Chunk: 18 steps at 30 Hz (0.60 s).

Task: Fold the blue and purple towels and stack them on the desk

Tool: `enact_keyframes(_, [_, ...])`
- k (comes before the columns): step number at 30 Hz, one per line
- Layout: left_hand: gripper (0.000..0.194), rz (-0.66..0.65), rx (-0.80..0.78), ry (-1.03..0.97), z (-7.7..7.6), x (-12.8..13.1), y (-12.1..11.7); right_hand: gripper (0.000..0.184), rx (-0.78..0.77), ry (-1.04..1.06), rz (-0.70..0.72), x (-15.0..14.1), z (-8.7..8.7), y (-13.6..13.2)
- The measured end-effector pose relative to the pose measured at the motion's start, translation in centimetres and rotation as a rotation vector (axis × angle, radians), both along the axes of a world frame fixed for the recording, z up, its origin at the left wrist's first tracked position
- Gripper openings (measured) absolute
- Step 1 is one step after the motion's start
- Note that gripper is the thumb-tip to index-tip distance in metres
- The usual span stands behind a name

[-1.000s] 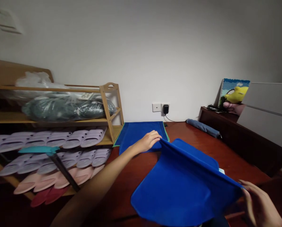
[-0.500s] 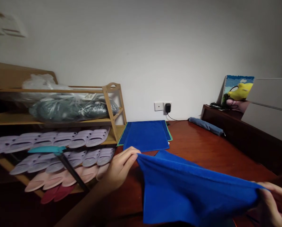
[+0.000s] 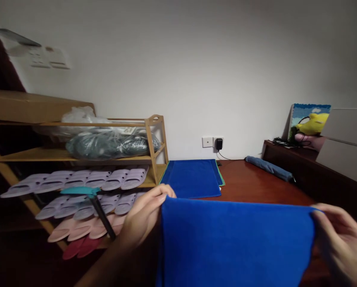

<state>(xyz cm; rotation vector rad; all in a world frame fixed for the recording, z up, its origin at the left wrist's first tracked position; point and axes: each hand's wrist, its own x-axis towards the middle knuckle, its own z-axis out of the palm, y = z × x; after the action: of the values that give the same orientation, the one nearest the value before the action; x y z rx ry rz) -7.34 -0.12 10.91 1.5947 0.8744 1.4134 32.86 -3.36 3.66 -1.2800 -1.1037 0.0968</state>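
A blue towel [image 3: 235, 243] hangs stretched between my two hands, its top edge nearly level and its lower part running out of the frame. My left hand [image 3: 147, 213] pinches the upper left corner between thumb and fingers. At the upper right corner, my right hand [image 3: 340, 235] is closed on the cloth in the same way. Behind the held towel, more blue cloths [image 3: 193, 179] lie flat in a stack on the reddish-brown wooden table [image 3: 244, 181], one with a green edge.
A wooden rack [image 3: 154, 151] on the left holds slippers [image 3: 109, 179], plastic-wrapped bundles [image 3: 106, 143] and a cardboard box [image 3: 38, 107]. A turquoise-topped pole [image 3: 102, 215] stands before it. A black plug [image 3: 218, 144] sits in the wall. A rolled denim-like item [image 3: 268, 168] lies at the right.
The towel has gone from slanted and partly folded over to pulled taut and level. My right hand has risen and moved inward. The view has shifted slightly left and up.
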Motion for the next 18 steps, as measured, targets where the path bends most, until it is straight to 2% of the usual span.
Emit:
enact_keyframes(3, [0.019,-0.023,-0.171,-0.07,-2.6,0.2,3.2,0.038,-0.161,0.06,0.284,-1.3,0.4,3.8])
enact_keyframes(6, [0.03,0.029,-0.218,0.028,-6.3,-0.7,7.3,0.039,-0.323,0.067,0.57,-1.4,-1.6,8.5])
enact_keyframes(8, [0.036,0.089,-0.208,0.197,-8.6,-1.4,9.9,0.04,-0.397,0.052,0.7,-1.5,-3.4,11.4])
enact_keyframes(12, [0.036,0.241,-0.033,0.572,-11.5,-2.3,13.8,0.045,-0.501,-0.018,0.773,-2.1,-6.2,15.9])
enact_keyframes(18, [0.031,0.315,-0.025,0.691,-13.1,-2.8,16.3,0.046,-0.538,-0.05,0.774,-3.2,-8.6,20.6])
